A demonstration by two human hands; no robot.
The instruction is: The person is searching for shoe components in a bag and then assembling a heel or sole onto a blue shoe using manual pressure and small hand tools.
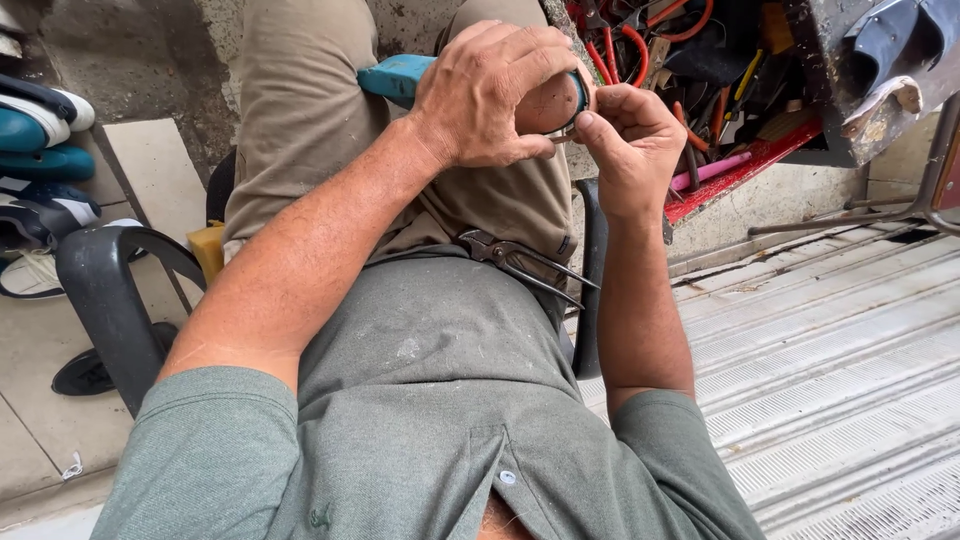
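My left hand is wrapped over a teal power tool that rests across my thigh. The hand hides most of the tool's body. My right hand is pinched at the tool's right end, fingertips closed on a small metal part beside my left thumb. What the part is cannot be made out. Metal needle-nose pliers lie loose on my lap, below both hands, touched by neither.
I sit in a dark plastic chair. A red tray full of tools with red and orange handles sits at the upper right. Shoes lie at the left. Ribbed metal sheeting covers the ground at the right.
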